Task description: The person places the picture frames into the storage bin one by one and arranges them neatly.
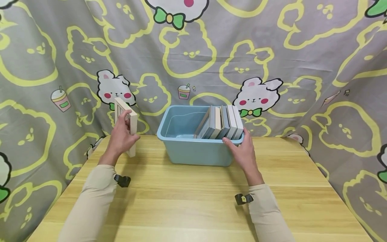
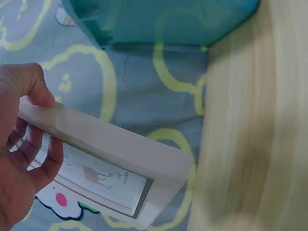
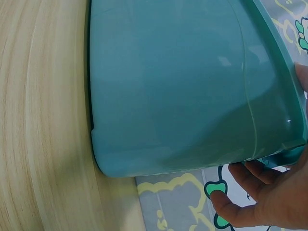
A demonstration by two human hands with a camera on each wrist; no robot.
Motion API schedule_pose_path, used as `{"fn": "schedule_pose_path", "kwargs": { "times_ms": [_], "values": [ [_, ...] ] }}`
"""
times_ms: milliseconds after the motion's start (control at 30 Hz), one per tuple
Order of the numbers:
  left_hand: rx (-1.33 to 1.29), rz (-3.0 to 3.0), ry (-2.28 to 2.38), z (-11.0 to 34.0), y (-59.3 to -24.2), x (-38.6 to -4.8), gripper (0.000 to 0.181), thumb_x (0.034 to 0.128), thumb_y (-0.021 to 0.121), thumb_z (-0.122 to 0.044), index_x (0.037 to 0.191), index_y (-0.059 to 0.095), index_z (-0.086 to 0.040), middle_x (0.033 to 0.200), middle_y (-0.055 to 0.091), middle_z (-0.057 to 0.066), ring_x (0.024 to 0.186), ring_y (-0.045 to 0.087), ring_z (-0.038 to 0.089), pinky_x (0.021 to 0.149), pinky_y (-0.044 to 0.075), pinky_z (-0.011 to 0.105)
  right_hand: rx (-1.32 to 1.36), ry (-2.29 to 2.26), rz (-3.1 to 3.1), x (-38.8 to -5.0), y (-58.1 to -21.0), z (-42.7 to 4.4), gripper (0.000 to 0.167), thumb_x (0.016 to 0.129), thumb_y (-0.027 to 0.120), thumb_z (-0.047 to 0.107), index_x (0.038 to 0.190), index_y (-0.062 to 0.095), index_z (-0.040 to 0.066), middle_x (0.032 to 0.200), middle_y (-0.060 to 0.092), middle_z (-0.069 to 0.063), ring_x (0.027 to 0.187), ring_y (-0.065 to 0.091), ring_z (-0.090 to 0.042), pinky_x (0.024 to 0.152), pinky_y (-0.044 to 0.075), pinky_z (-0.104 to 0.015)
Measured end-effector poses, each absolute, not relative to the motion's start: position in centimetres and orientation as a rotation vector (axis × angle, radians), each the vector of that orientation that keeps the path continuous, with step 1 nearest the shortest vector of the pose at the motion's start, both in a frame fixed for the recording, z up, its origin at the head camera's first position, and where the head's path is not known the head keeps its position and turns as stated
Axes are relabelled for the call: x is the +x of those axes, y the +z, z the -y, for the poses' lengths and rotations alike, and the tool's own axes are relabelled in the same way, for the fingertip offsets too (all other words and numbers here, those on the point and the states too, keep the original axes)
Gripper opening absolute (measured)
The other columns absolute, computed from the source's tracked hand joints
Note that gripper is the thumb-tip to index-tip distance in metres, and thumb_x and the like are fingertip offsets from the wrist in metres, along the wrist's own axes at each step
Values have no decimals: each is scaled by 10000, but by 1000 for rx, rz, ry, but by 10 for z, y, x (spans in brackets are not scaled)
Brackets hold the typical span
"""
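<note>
In the head view my left hand [image 1: 121, 135] grips a cream picture frame [image 1: 133, 126] by its edge, upright near the back left of the table. The left wrist view shows the fingers of that hand curled inside the opening of the frame [image 2: 120, 139], thumb on its outer side. To the right sits a light blue plastic bin [image 1: 199, 153]. Several picture frames [image 1: 232, 121] lean side by side in its right half; bare bin floor shows on the left. My right hand [image 1: 244, 151] holds the bin's right front corner, with its thumb over the rim.
A wooden table [image 1: 181, 201] carries the bin near its back edge. Behind and at both sides hangs a grey curtain [image 1: 145, 60] with yellow outlines and cartoon rabbits. Each wrist wears a small black camera, on the left [image 1: 122, 180] and right [image 1: 243, 199].
</note>
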State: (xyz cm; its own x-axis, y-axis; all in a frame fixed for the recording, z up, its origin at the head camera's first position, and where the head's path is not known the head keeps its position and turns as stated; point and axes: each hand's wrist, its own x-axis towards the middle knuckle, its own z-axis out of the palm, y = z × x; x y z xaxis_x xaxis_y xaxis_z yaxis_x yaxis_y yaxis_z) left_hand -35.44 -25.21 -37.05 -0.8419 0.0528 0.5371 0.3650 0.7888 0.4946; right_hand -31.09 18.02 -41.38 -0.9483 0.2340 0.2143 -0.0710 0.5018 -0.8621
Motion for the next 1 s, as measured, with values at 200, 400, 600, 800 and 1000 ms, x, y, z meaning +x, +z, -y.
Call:
{"fn": "schedule_pose_path", "kwargs": {
  "times_ms": [200,400,600,800,1000],
  "values": [
    [-351,2447,-825,245,-359,-351,937,686,670,34,1476,221,-194,1007,472,196,861,513,316,748,443,485,-139,1414,2447,-313,-416,-181,1031,771,657,677,1551,157,225,1535,327,-88,1369,371,-283,1119,326,-559],
    [-428,2406,-825,231,-340,-346,945,666,668,37,1465,225,-209,984,474,185,840,514,304,708,448,450,-134,1405,2450,-313,-416,-183,1035,772,653,681,1553,151,223,1537,326,-92,1369,370,-289,1116,325,-562],
    [-516,2350,-806,211,-316,-340,923,669,648,38,1449,231,-228,984,463,170,831,522,290,663,474,406,-140,1411,2445,-312,-417,-184,1040,767,654,687,1553,153,227,1544,316,-92,1375,363,-290,1119,322,-563],
    [-562,2293,-831,196,-295,-336,921,666,667,57,1431,244,-234,964,465,153,823,523,259,654,490,362,-113,1404,2436,-313,-417,-183,1031,766,658,683,1550,170,223,1532,331,-95,1359,381,-285,1111,335,-560],
    [-623,2246,-845,179,-276,-333,904,687,661,67,1429,249,-244,966,468,138,818,509,215,657,500,330,-110,1397,2436,-315,-417,-180,1028,765,665,677,1548,179,219,1527,336,-97,1357,382,-284,1117,331,-555]
  ]
}}
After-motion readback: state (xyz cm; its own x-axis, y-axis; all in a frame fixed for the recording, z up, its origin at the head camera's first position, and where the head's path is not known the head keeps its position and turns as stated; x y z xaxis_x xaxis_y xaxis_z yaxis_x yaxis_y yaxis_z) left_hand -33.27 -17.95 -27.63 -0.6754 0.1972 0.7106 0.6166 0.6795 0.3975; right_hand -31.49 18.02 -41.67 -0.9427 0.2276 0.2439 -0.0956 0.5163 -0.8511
